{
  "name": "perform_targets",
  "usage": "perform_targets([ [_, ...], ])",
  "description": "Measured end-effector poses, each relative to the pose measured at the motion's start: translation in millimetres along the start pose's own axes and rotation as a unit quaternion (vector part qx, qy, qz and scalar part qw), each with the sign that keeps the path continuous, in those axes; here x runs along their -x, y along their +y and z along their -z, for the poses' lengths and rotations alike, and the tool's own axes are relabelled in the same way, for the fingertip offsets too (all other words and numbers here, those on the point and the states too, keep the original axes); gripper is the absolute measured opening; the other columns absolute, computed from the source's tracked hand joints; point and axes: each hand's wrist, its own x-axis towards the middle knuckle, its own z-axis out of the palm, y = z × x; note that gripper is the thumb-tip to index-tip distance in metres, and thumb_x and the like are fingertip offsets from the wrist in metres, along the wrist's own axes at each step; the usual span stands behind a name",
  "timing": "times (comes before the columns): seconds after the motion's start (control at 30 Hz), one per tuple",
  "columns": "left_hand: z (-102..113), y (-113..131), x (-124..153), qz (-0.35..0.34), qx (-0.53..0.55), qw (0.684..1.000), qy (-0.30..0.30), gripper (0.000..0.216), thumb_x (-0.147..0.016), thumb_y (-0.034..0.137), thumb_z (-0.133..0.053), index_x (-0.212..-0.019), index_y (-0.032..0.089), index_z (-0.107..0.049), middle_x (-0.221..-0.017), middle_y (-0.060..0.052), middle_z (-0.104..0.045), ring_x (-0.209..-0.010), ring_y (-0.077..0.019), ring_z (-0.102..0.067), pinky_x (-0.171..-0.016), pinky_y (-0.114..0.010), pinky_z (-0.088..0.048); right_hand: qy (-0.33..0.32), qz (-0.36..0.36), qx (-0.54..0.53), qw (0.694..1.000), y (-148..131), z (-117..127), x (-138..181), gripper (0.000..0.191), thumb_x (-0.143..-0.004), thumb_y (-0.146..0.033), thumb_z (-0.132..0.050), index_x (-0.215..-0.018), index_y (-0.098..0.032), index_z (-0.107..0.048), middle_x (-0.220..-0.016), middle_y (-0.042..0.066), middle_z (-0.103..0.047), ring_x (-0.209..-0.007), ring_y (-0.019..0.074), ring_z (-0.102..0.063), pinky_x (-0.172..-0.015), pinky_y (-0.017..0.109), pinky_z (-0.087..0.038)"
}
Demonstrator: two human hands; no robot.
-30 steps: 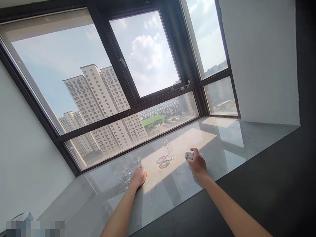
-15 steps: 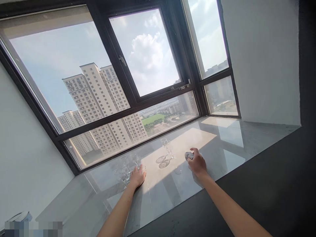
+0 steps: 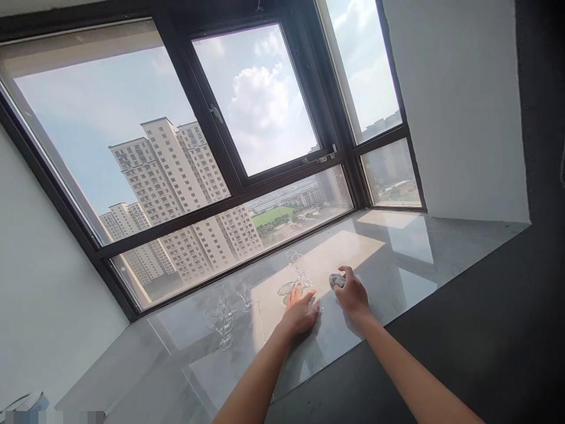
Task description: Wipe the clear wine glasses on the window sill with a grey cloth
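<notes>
My right hand (image 3: 354,294) is closed around a crumpled pale cloth (image 3: 338,281), just above the sill on the right. My left hand (image 3: 302,311) is over the middle of the sill, its fingers stretched out and its thumb apart. Just beyond its fingertips stand clear stemmed glasses (image 3: 300,266), their shadows partly covered by the hand. A faint clear edge shows beside the left hand's right side; what it belongs to is too hidden to tell. Farther left, several more stemmed glasses (image 3: 226,340) are grouped upright on the sill.
The glossy grey stone windowsill (image 3: 176,377) runs under a dark-framed window (image 3: 238,182), with a sunlit patch across its middle. Its front edge drops away at the lower right. White walls close both ends. A partly blurred pale object (image 3: 37,401) is at the lower left corner.
My left hand has moved right, from beside the left group of glasses to in front of the middle glasses. The right hand with the cloth has hardly moved.
</notes>
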Motion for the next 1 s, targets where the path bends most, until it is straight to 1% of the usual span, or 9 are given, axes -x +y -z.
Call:
perform_targets([
  [0.1,-6,15,-23,0.006,-0.007,1.000,-0.022,0.064,-0.090,0.054,-0.045,-0.149,0.030,-0.042,-0.167,-0.004,-0.015,-0.152,-0.0364,-0.009,-0.121,-0.054,-0.012,-0.002,0.002,0.001,1.000,0,0,0,0.040,-0.081,-0.013,-0.052,-0.121,-0.017,-0.051,-0.096,0.008,-0.064,-0.084,0.0206,-0.056,-0.064,0.026,-0.030],
  [0.23,-11,22,-41,0.045,-0.044,0.998,-0.028,0.065,-0.094,0.054,-0.035,-0.154,0.027,-0.034,-0.165,-0.008,-0.021,-0.153,-0.0324,-0.011,-0.122,-0.053,-0.010,-0.005,0.008,-0.001,1.000,0,0,0,0.042,-0.080,-0.011,-0.053,-0.121,-0.018,-0.051,-0.098,0.008,-0.064,-0.084,0.0206,-0.056,-0.066,0.026,-0.032],
  [0.33,-9,22,-46,0.066,-0.061,0.995,-0.044,0.067,-0.095,0.054,-0.032,-0.154,0.025,-0.032,-0.164,-0.009,-0.024,-0.152,-0.0309,-0.016,-0.121,-0.052,-0.013,-0.001,0.014,-0.002,1.000,0,1,0,0.042,-0.079,-0.011,-0.053,-0.120,-0.018,-0.051,-0.097,0.008,-0.064,-0.084,0.0207,-0.056,-0.066,0.026,-0.032],
  [0.43,-4,23,-42,0.061,-0.074,0.994,-0.049,0.068,-0.094,0.056,-0.031,-0.154,0.023,-0.034,-0.163,-0.008,-0.026,-0.151,-0.0303,-0.020,-0.121,-0.050,-0.014,0.001,0.011,-0.004,1.000,-1,1,0,0.041,-0.079,-0.011,-0.053,-0.120,-0.017,-0.052,-0.096,0.008,-0.065,-0.083,0.0210,-0.056,-0.066,0.026,-0.032],
  [0.53,3,21,-23,0.040,-0.083,0.994,-0.049,0.067,-0.095,0.057,-0.030,-0.152,0.023,-0.038,-0.161,-0.009,-0.032,-0.149,-0.0300,-0.025,-0.120,-0.048,-0.019,0.000,0.003,-0.003,1.000,-2,2,1,0.041,-0.080,-0.012,-0.053,-0.120,-0.017,-0.052,-0.097,0.009,-0.065,-0.084,0.0216,-0.056,-0.066,0.027,-0.031],
  [0.67,15,4,27,0.028,-0.097,0.994,-0.037,0.067,-0.094,0.060,-0.032,-0.150,0.025,-0.043,-0.158,-0.007,-0.039,-0.146,-0.0290,-0.031,-0.120,-0.044,-0.022,-0.014,-0.005,-0.004,1.000,-1,2,1,0.041,-0.082,-0.014,-0.053,-0.123,-0.018,-0.051,-0.099,0.010,-0.065,-0.084,0.0217,-0.057,-0.065,0.026,-0.031],
  [0.77,25,-21,67,0.074,-0.106,0.992,-0.007,0.068,-0.093,0.058,-0.033,-0.151,0.023,-0.042,-0.157,-0.008,-0.040,-0.147,-0.0272,-0.031,-0.121,-0.042,-0.019,-0.028,-0.008,-0.004,1.000,0,2,1,0.042,-0.083,-0.015,-0.052,-0.125,-0.018,-0.050,-0.098,0.010,-0.064,-0.082,0.0208,-0.056,-0.061,0.026,-0.030],
  [0.83,32,-40,86,0.111,-0.116,0.987,0.011,0.066,-0.093,0.054,-0.033,-0.149,0.021,-0.045,-0.155,-0.009,-0.043,-0.146,-0.0251,-0.032,-0.121,-0.040,-0.021,-0.034,-0.005,0.000,0.999,1,2,0,0.042,-0.083,-0.015,-0.052,-0.125,-0.018,-0.049,-0.097,0.009,-0.063,-0.081,0.0207,-0.056,-0.060,0.025,-0.030],
  [1.0,45,-78,99,0.187,-0.129,0.972,0.054,0.056,-0.093,0.047,-0.034,-0.140,0.022,-0.054,-0.151,-0.008,-0.049,-0.140,-0.0256,-0.041,-0.115,-0.038,-0.030,-0.031,-0.007,0.013,0.999,0,2,1,0.039,-0.084,-0.017,-0.051,-0.123,-0.018,-0.050,-0.095,0.009,-0.064,-0.082,0.0208,-0.056,-0.060,0.025,-0.030],
])
